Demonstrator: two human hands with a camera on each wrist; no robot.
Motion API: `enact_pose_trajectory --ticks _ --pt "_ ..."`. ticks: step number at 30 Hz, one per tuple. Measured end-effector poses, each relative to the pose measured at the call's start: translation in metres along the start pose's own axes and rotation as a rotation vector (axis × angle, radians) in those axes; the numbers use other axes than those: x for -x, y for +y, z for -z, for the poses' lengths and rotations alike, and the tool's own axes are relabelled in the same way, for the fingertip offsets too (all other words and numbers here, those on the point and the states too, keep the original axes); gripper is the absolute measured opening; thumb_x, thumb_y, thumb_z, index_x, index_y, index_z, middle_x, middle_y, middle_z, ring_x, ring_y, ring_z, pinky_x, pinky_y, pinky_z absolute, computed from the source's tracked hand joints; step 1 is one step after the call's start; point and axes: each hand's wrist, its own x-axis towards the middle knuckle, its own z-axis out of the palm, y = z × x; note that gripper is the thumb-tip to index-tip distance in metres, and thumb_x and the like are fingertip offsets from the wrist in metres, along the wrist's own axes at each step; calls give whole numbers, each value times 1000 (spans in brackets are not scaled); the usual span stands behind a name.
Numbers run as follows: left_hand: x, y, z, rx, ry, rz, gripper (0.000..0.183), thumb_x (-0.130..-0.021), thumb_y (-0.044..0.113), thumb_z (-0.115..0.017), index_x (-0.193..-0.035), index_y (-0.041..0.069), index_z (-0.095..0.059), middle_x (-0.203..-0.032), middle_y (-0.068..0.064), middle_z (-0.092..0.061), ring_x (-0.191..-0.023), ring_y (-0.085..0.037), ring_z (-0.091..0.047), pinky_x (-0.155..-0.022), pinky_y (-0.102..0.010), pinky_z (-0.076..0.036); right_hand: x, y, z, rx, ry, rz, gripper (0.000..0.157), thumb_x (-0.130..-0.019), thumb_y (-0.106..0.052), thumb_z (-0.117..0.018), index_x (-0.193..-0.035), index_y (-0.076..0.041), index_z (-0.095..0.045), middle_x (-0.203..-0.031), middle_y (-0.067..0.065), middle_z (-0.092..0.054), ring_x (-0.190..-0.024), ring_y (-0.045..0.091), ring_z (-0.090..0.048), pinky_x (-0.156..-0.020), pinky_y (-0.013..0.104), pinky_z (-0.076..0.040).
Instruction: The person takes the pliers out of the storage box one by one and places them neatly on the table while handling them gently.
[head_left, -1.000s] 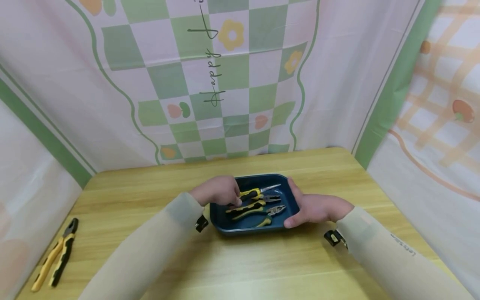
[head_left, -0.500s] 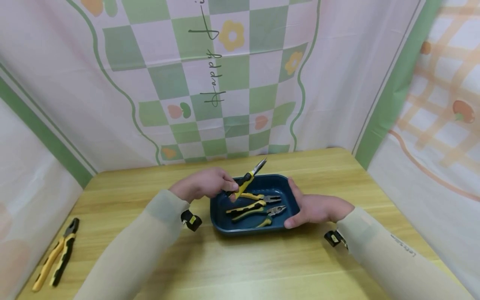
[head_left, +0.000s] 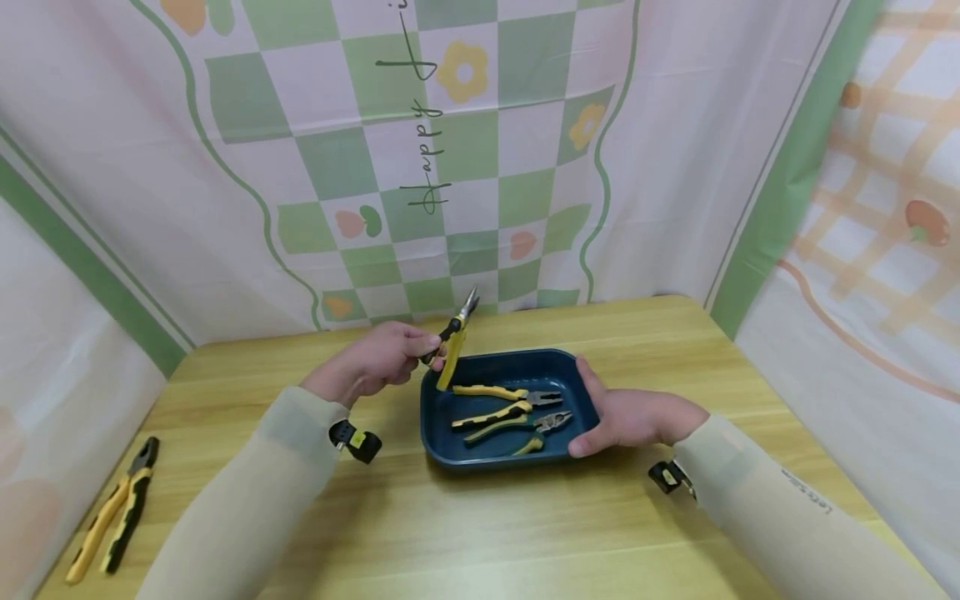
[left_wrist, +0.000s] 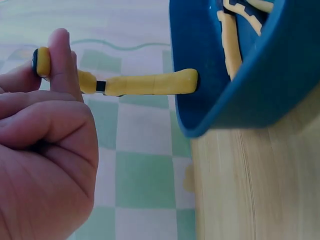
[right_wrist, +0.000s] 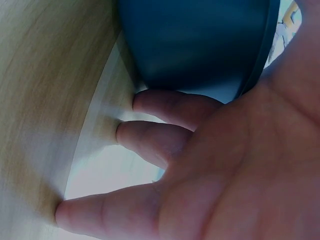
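Left hand [head_left: 384, 354] pinches pliers [head_left: 454, 328] at the tray's [head_left: 495, 463] far left corner.
Only the head view shows their metal nose [head_left: 469, 303]; only the right wrist view shows the right hand's [head_left: 637, 417] straight fingers [right_wrist: 152, 141] meeting the surface [head_left: 487, 533] (its thumb lies along the tray's rim). Half a second ago the pliers were farther right, over the tray.

Held pliers [head_left: 453, 354] are yellow and black, tray [head_left: 495, 461] blue, cloth [head_left: 474, 150] green-checked.
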Motion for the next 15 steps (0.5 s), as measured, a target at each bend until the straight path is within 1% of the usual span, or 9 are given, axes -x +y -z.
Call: enact_pose_trajectory --ticks 2,6,9,13,15 --pt "2 -3 5 17 14 11 42 -98 29 -50 -111 -10 -58 -84 -7 -62 -42 -10 -25 -41 -23 -24 0 0 0 -2 2 5 131 -73 -49 -76 -140 -15 32 -146 29 -19 -118 28 -43 -104 48 -23" --pt "9 -8 15 47 62 39 38 -98 31 -49 -107 -4 -61 -86 -6 -62 -44 -9 -26 -41 -22 -24 0 1 -1 2 7 4 131 -73 -49 -76 -140 -15 31 -147 27 -19 -118 27 -43 -104 47 -23" --pt "15 -13 24 91 79 22 35 -98 31 -49 -103 0 -63 -87 -5 -62 -44 -8 -27 -41 -22 -25 0 1 -1 11 8 2 131 -72 -50 -76 -141 -15 30 -147 27 -20 -118 26 -43 -104 47 -23" --pt "26 -20 39 140 85 -23 33 -99 30 -48 -101 0 -62 -88 -5 -61 -44 -6 -29 -41 -21 -27 1 0 -1 14 5 4 131 -73 -51 -75 -140 -14 31 -147 27 -19 -119 27 -42 -104 47 -24" --pt "31 -23 45 141 100 -26 33 -99 29 -47 -102 -1 -60 -88 -5 -61 -44 -6 -29 -41 -20 -28 1 0 -1 12 3 1 131 -73 -51 -75 -140 -14 31 -147 27 -19 -120 28 -41 -104 47 -24"
